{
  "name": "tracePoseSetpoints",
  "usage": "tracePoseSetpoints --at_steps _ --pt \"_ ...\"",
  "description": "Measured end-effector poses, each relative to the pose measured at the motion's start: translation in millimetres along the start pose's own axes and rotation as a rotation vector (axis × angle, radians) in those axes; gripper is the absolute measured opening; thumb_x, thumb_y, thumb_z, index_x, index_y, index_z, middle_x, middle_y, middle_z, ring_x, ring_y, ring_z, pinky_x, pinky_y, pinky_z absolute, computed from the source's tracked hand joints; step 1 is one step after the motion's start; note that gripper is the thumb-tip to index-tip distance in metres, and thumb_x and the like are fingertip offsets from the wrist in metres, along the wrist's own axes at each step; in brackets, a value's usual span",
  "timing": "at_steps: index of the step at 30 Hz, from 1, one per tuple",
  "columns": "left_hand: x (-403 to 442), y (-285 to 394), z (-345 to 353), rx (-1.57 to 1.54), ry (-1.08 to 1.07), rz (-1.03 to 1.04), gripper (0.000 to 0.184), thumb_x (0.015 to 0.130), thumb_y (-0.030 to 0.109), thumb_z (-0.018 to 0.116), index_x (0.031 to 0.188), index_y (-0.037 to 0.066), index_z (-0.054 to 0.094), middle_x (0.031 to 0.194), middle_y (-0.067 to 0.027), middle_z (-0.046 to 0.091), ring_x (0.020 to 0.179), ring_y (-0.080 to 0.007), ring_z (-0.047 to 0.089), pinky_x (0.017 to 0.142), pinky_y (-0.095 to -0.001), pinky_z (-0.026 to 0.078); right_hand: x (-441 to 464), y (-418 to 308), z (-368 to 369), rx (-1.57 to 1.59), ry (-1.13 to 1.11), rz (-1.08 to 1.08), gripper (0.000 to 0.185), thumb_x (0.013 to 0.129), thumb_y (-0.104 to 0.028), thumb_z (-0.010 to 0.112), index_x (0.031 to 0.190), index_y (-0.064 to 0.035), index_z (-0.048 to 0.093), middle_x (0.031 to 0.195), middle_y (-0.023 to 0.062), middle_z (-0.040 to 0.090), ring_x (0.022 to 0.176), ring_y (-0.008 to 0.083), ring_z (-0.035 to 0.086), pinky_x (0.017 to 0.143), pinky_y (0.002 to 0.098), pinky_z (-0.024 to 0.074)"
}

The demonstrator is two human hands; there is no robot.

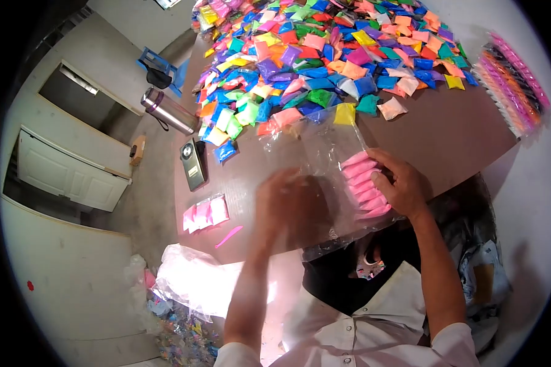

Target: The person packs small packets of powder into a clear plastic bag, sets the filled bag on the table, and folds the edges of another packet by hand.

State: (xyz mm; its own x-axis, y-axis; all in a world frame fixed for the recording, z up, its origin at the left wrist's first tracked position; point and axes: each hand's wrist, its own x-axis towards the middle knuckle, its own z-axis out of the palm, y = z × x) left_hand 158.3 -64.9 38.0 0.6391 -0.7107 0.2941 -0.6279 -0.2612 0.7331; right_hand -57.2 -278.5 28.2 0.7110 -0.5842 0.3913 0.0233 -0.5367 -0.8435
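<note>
A white door [67, 168] stands left of the brown table [453, 134]; a thermos [170, 112] rests there. The left hand [281, 199] is blurred, finger opening unclear; the right hand [403, 183] pinches a clear bag [327, 144] of pink packets [362, 183].

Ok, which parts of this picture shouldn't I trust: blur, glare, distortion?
All in the head view: left hand smeared, fingers unreadable; right hand clearer; glare washing out the crumpled translucent plastic below the brown tabletop; highlights streaking the large clear plastic bag; fisheye curving the white panelled door, corners black.
</note>
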Motion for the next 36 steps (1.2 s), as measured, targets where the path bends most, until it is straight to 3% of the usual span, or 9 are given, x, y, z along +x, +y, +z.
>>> tracePoseSetpoints --at_steps 2,4,6,10,16,18,24,29,36 --pt "-5.3 -25.0 -47.5 0.226 0.099 -0.023 0.026 0.09 0.014 0.082 0.113 0.005 0.075 0.104 -0.0164 0.076 0.074 -0.0245 0.074 0.068 -0.035 0.058 -1.4 -0.6 -0.8 -0.008 0.003 -0.009 0.043 0.089 -0.011 0.07 0.131 -0.0009 0.069 0.127 0.0192 0.072 0.11 0.0308 0.072 0.096 0.0371 0.056" --pt "-11.7 -50.2 -101.2 0.512 0.178 -0.106 0.025 0.089 0.017 0.081 0.111 0.007 0.076 0.109 -0.0149 0.076 0.087 -0.0347 0.075 0.076 -0.0404 0.06 -1.0 -2.6 -1.5 0.023 -0.007 0.02 0.043 0.09 -0.01 0.069 0.132 -0.0012 0.069 0.127 0.0181 0.072 0.107 0.0282 0.072 0.094 0.0357 0.0565" --pt "-21.5 -70.4 -148.8 0.753 0.218 -0.049 0.019 0.09 0.015 0.076 0.108 0.009 0.077 0.11 -0.0139 0.077 0.093 -0.0352 0.075 0.082 -0.0436 0.059 -1.9 0.3 -0.2 0.041 -0.006 0.019 0.043 0.09 -0.01 0.069 0.132 -0.0014 0.069 0.127 0.0175 0.072 0.105 0.0273 0.072 0.093 0.035 0.0567" --pt "-35.6 -102.1 -189.8 0.859 0.092 -0.26 0.021 0.091 0.011 0.068 0.11 0.009 0.077 0.113 -0.0147 0.077 0.101 -0.0363 0.074 0.089 -0.0449 0.058 -2.3 4.1 1.6 0.076 -0.006 0.023 0.043 0.09 -0.01 0.069 0.132 -0.0018 0.069 0.128 0.0167 0.072 0.103 0.0264 0.072 0.091 0.0344 0.057" --pt "-32.0 -119.2 -194.9 0.612 -0.106 -0.339 0.031 0.086 0.006 0.062 0.114 0.006 0.075 0.117 -0.0201 0.074 0.106 -0.038 0.073 0.091 -0.0426 0.058 -2.2 3.4 0.3 0.048 -0.003 0.031 0.044 0.089 -0.01 0.07 0.132 -0.0017 0.069 0.128 0.0162 0.072 0.103 0.0254 0.072 0.091 0.0341 0.057" --pt "-29.1 -123.7 -197.6 0.478 -0.038 -0.158 0.031 0.082 0.002 0.066 0.112 0.003 0.074 0.11 -0.0202 0.074 0.097 -0.0343 0.074 0.085 -0.0396 0.058 -1.3 2.4 0.4 0.038 0.003 0.014 0.043 0.089 -0.01 0.07 0.132 -0.0018 0.069 0.128 0.016 0.072 0.103 0.0254 0.072 0.091 0.034 0.057" --pt "-27.5 -80.4 -203.7 0.429 -0.092 -0.148 0.023 0.081 -0.002 0.07 0.104 0.0 0.074 0.093 -0.0133 0.071 0.077 -0.0222 0.066 0.071 -0.0341 0.054 -1.1 -1.8 -0.3 0.04 -0.006 0.042 0.042 0.089 -0.011 0.071 0.13 -0.0021 0.071 0.128 0.0168 0.072 0.105 0.0275 0.073 0.093 0.0352 0.0569" --pt "-10.2 -16.2 -150.8 -0.188 -0.032 -0.177 0.013 0.097 -0.005 0.071 0.105 0.004 0.074 0.092 0.0034 0.065 0.071 -0.001 0.054 0.06 -0.0196 0.041 -0.1 -2.5 -3.0 0.004 -0.016 0.061 0.042 0.089 -0.018 0.069 0.128 -0.0014 0.072 0.129 0.019 0.072 0.11 0.0324 0.072 0.097 0.0372 0.0563" --pt "28.1 15.5 -4.5 -0.365 0.008 -0.131 0.009 0.097 0.006 0.074 0.106 0.003 0.072 0.082 0.0037 0.064 0.067 -0.0033 0.056 0.058 -0.0215 0.043 0.5 -1.7 -3.8 -0.028 0.002 0.043 0.041 0.088 -0.017 0.069 0.126 -0.0028 0.073 0.129 0.0174 0.072 0.111 0.0318 0.072 0.096 0.0364 0.0565"
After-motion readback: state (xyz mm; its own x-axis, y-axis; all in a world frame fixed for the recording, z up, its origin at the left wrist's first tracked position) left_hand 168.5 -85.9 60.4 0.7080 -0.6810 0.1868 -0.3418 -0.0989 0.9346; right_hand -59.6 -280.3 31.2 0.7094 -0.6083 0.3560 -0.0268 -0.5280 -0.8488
